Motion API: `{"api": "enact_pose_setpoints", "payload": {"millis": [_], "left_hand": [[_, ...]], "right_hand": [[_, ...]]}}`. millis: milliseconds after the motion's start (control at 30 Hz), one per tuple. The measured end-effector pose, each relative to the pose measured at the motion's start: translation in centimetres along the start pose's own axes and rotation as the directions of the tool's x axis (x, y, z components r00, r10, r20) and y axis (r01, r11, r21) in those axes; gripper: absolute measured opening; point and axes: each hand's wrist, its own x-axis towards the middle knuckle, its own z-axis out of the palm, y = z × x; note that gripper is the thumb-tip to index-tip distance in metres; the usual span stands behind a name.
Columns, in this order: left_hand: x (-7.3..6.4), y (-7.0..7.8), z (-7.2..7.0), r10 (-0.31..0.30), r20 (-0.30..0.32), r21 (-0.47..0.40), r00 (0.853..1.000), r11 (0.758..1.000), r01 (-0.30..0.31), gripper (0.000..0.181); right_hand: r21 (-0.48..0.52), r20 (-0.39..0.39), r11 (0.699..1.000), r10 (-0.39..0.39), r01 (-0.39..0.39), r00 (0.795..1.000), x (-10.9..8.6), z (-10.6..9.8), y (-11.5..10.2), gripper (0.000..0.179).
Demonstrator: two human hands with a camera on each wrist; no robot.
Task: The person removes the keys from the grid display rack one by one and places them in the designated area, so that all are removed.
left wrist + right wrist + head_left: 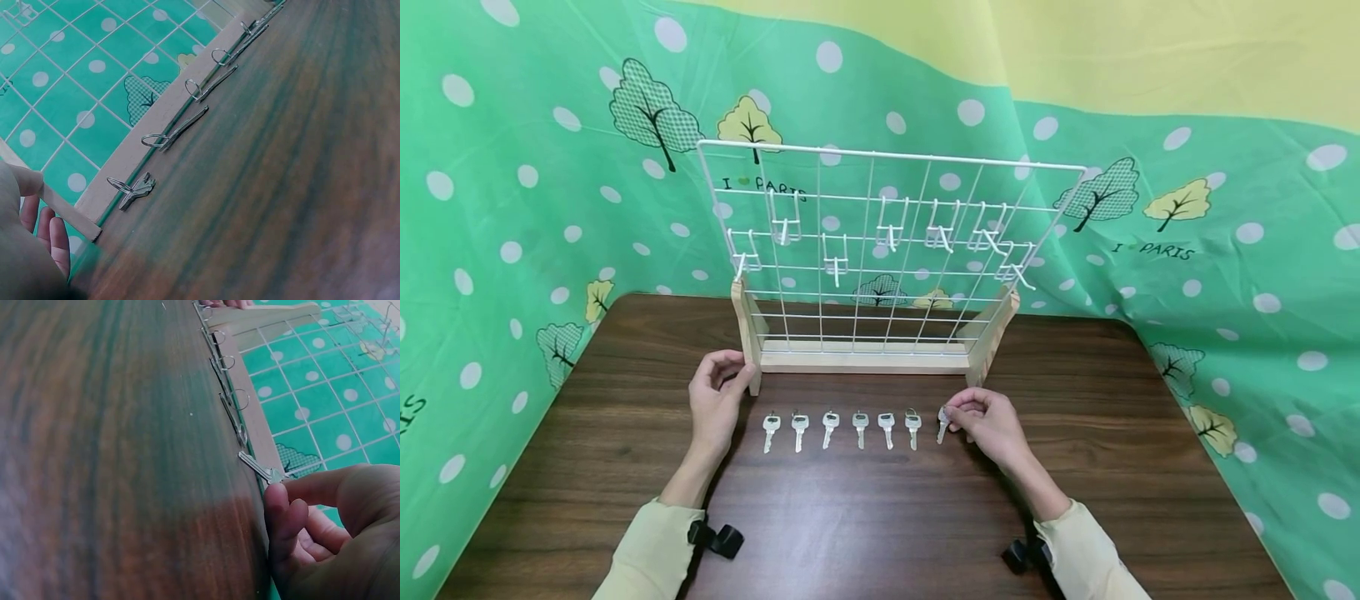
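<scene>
A small silver key [942,426] is pinched between the thumb and fingertips of my right hand [992,421], at the right end of a row of keys. In the right wrist view the key's blade [253,464] points away from the fingertips. Several more keys [861,430], each with a small ring, lie side by side on the table. My left hand [717,396] holds the left wooden leg [747,333] of a white wire grid rack [865,258], thumb against the leg. In the left wrist view the other fingers [59,240] show beyond the leg.
Several white hooks [891,236] hang on the grid at two heights, their prongs toward me. A wooden bar [865,362] joins the rack's legs at the base. The dark wooden table [850,517] is backed by a green dotted cloth [497,250].
</scene>
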Motion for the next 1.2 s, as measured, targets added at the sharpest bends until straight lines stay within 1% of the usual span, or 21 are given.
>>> {"api": "enact_pose_setpoints", "payload": {"millis": [100, 233, 333, 433, 533, 633, 733, 833, 933, 967, 1067, 1133, 1167, 1200], "left_hand": [[0.0, 0.0, 0.0, 0.003, 0.003, -0.002, 1.0, 1.0, -0.003, 0.03], [0.0, 0.0, 0.0, 0.002, 0.003, -0.007, 1.0, 1.0, -0.002, 0.03], [0.0, 0.0, -0.1, -0.005, 0.0, -0.002, 1.0, 1.0, 0.005, 0.03], [0.0, 0.0, -0.1, -0.01, -0.001, 0.005, 1.0, 1.0, 0.01, 0.029], [0.0, 0.0, -0.1, -0.011, -0.002, 0.007, 1.0, 1.0, 0.011, 0.029], [0.0, 0.1, -0.1, -0.01, -0.001, 0.007, 1.0, 1.0, 0.01, 0.029], [0.0, 0.0, 0.0, -0.011, 0.001, 0.006, 1.0, 1.0, 0.011, 0.029], [0.0, 0.0, 0.0, -0.012, 0.003, 0.007, 1.0, 1.0, 0.012, 0.029], [0.0, 0.0, 0.0, -0.014, 0.003, 0.009, 1.0, 1.0, 0.014, 0.029], [0.0, 0.0, 0.0, -0.015, 0.002, 0.01, 1.0, 1.0, 0.015, 0.029], [0.0, 0.1, -0.1, -0.017, 0.001, 0.013, 1.0, 1.0, 0.017, 0.029], [0.0, 0.1, 0.0, -0.018, 0.002, 0.015, 1.0, 1.0, 0.018, 0.029], [0.0, 0.1, 0.0, -0.019, 0.002, 0.015, 1.0, 1.0, 0.018, 0.029], [0.0, 0.1, 0.0, -0.019, 0.002, 0.016, 1.0, 1.0, 0.019, 0.029]], "right_hand": [[-0.033, 0.004, 0.999, -0.019, 0.02, 1.0, 0.2, 0.0, 0.5, 0.01], [-0.084, 0.007, 0.994, -0.063, 0.064, 0.998, 0.2, 0.0, 0.6, 0.008], [-0.132, -0.002, 0.988, -0.082, 0.082, 0.997, 0.2, 0.1, 0.4, 0.004], [-0.217, -0.016, 0.97, -0.117, 0.111, 0.993, 0.3, 0.2, 0.4, 0.005], [-0.302, -0.026, 0.943, -0.158, 0.143, 0.987, 0.3, 0.4, 0.3, 0.01], [-0.351, -0.022, 0.922, -0.183, 0.163, 0.983, 0.5, 0.5, 0.4, 0.012], [-0.373, -0.018, 0.912, -0.192, 0.172, 0.981, 0.5, 0.5, 0.6, 0.013], [-0.384, -0.011, 0.901, -0.225, 0.204, 0.974, 0.5, 0.5, 0.8, 0.014], [-0.383, -0.003, 0.884, -0.291, 0.268, 0.957, 0.6, 0.5, 1.2, 0.016], [-0.369, 0.003, 0.876, -0.334, 0.312, 0.943, 0.9, 0.4, 1.8, 0.016], [-0.373, 0.002, 0.857, -0.383, 0.356, 0.924, 1.0, 0.3, 2.1, 0.018], [-0.376, 0.002, 0.856, -0.383, 0.355, 0.924, 1.1, 0.4, 2.1, 0.018], [-0.379, 0.002, 0.858, -0.373, 0.346, 0.928, 1.1, 0.4, 2.0, 0.018], [-0.394, -0.002, 0.864, -0.343, 0.315, 0.939, 0.8, 0.6, 1.5, 0.018]]}}
